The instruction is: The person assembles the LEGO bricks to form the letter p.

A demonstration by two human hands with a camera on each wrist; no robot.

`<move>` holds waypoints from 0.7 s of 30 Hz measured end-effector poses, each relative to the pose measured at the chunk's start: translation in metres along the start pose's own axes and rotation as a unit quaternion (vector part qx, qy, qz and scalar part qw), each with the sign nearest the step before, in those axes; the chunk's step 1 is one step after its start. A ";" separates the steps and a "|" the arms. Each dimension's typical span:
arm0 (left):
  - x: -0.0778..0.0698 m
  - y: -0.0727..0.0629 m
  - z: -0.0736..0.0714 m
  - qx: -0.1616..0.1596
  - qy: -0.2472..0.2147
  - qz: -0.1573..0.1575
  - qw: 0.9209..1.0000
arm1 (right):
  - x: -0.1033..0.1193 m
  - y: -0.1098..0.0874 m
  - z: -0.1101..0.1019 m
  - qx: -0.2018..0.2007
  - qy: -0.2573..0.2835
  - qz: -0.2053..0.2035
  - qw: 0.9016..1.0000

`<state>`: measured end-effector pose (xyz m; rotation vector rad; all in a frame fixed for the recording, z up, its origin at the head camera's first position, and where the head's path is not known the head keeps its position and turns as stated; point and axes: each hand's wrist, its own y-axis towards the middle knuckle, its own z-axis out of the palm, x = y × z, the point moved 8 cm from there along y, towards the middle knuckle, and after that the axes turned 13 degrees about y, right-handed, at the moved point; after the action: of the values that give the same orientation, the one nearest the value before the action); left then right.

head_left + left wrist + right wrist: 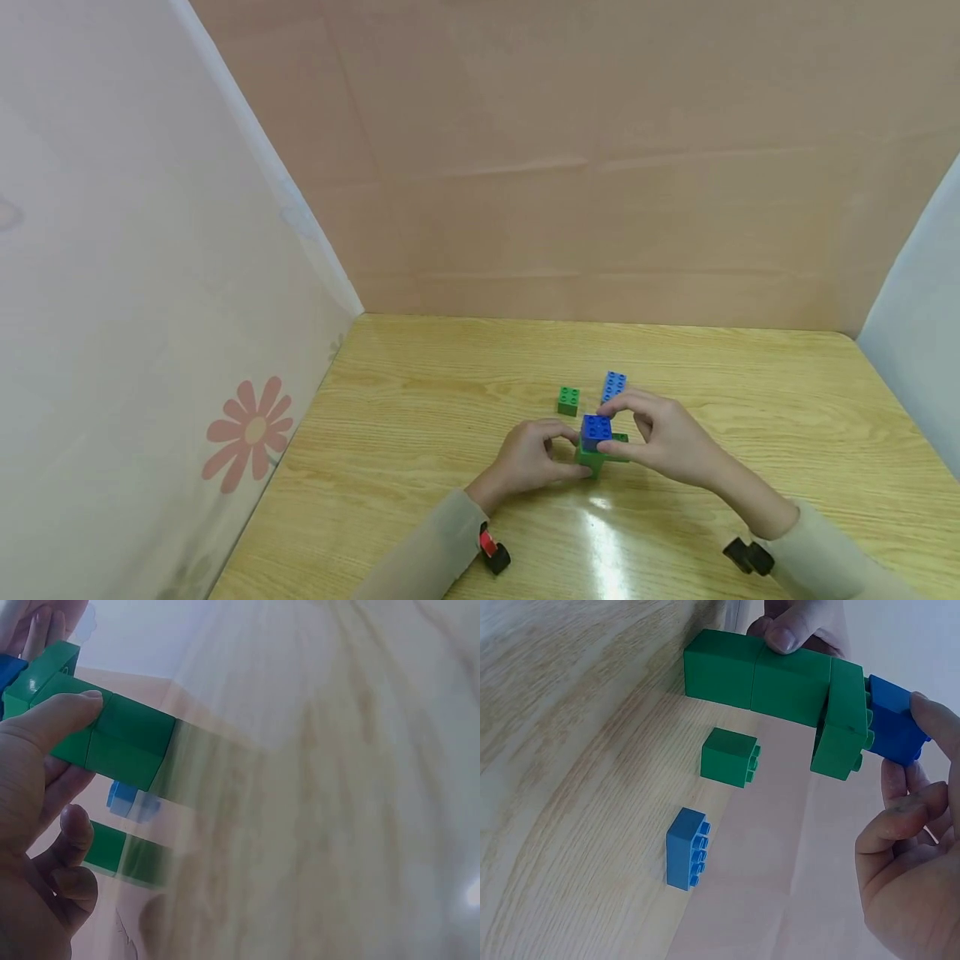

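A stack of green toy building bricks (589, 462) stands upright on the table, its top brick (842, 720) overhanging to one side. My left hand (529, 458) grips the stack from the left, with thumb and fingers on its lower bricks (127, 735). Over the top brick, my right hand (675, 437) pinches a dark blue brick (596, 428) between thumb and fingers. In the right wrist view that blue brick (894, 720) meets the green studs slightly askew, and some studs show between them. I cannot tell if it is pressed on.
Behind the stack, a loose small green brick (568, 401) and a longer lighter blue brick (614, 385) rest on the wooden table (450, 367). A tan panel (600, 208) rises at the back, with a flower-printed white wall (150, 292) to the left.
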<state>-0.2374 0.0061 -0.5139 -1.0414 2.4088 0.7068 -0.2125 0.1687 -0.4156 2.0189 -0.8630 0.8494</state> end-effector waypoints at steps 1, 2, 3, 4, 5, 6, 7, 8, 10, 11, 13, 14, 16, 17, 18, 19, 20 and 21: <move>0.000 0.000 0.000 -0.002 0.000 0.002 1.000 | 0.000 0.000 0.000 -0.001 -0.001 0.000 1.000; -0.001 0.000 0.000 -0.003 0.003 0.003 1.000 | 0.000 0.000 0.000 -0.002 -0.001 -0.001 1.000; -0.001 0.000 0.000 -0.004 0.003 0.004 1.000 | 0.000 0.000 0.000 -0.002 -0.001 0.000 1.000; -0.001 -0.001 0.000 -0.005 0.004 0.005 1.000 | 0.001 0.000 0.001 -0.001 -0.002 -0.001 1.000; -0.001 -0.001 0.000 -0.007 0.005 0.006 1.000 | 0.001 0.000 0.001 0.000 -0.002 -0.002 1.000; -0.001 -0.001 0.000 -0.008 0.004 0.008 1.000 | 0.001 0.000 0.001 0.000 -0.003 -0.003 1.000; -0.001 -0.001 -0.001 -0.009 0.005 0.009 1.000 | 0.001 0.000 0.002 0.001 -0.003 -0.003 1.000; -0.001 -0.001 0.000 -0.011 0.003 0.011 1.000 | 0.002 0.000 0.002 0.002 -0.003 -0.003 1.000; -0.002 -0.001 -0.001 -0.016 -0.004 0.015 1.000 | 0.002 0.000 0.002 0.003 -0.005 -0.006 1.000; -0.003 -0.001 -0.001 -0.019 -0.007 0.017 1.000 | 0.002 0.000 0.002 0.003 -0.007 -0.007 1.000; -0.003 -0.001 -0.002 -0.025 -0.013 0.022 0.999 | 0.001 0.000 0.002 0.003 -0.010 -0.008 1.000; -0.004 -0.001 -0.002 -0.030 -0.015 0.024 0.999 | 0.001 0.000 0.002 0.003 -0.011 -0.008 1.000; -0.005 -0.001 -0.003 -0.038 -0.016 0.028 0.999 | 0.000 0.000 0.002 0.002 -0.012 -0.006 1.000; -0.006 -0.001 -0.004 -0.041 -0.014 0.031 0.999 | 0.000 0.000 0.002 0.001 -0.012 -0.007 1.000; -0.006 -0.001 -0.004 -0.043 -0.019 0.031 0.998 | 0.000 0.000 0.002 0.000 -0.012 -0.007 1.000; -0.007 -0.001 -0.005 -0.045 -0.023 0.032 0.998 | 0.000 0.000 0.002 0.000 -0.012 -0.007 1.000; -0.007 -0.001 -0.005 -0.046 -0.027 0.033 0.998 | 0.001 0.000 0.002 0.000 -0.013 -0.008 1.000; -0.008 -0.001 -0.006 -0.048 -0.027 0.036 0.998 | 0.001 0.000 0.002 0.001 -0.013 -0.008 1.000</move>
<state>-0.2329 0.0065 -0.5054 -0.9637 2.3960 0.8713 -0.2116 0.1673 -0.4157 2.0392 -0.8589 0.8164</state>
